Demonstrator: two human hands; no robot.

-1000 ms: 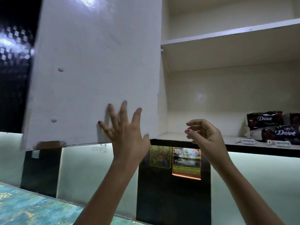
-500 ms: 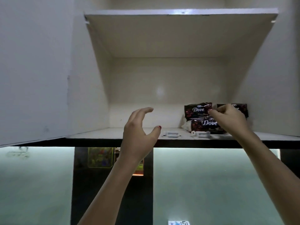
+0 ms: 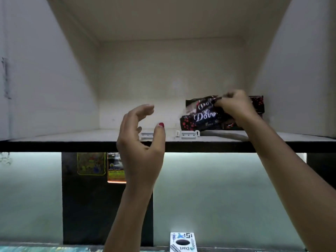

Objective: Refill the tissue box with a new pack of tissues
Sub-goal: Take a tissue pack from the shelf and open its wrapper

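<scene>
Two dark "Dove" tissue packs with red dots lie stacked at the right of the open cupboard's lower shelf (image 3: 72, 136). My right hand (image 3: 234, 105) pinches the top edge of the upper tissue pack (image 3: 201, 104), lifting its left end off the lower tissue pack (image 3: 201, 120). My left hand (image 3: 140, 140) hovers in front of the shelf edge, left of the packs, fingers curled apart and holding nothing. A white tissue box (image 3: 183, 241) with a dark oval slot stands far below at the bottom edge, only its top visible.
Two small white plastic clips (image 3: 187, 134) sit on the shelf near its front edge. The cupboard door (image 3: 5, 79) hangs open at the far left. Colourful stickers (image 3: 101, 163) are on a dark panel below the shelf.
The view moved closer to the cupboard. My right hand went from touching the packs to pinching the upper one and tilting it up. My left hand stayed open near the shelf edge.
</scene>
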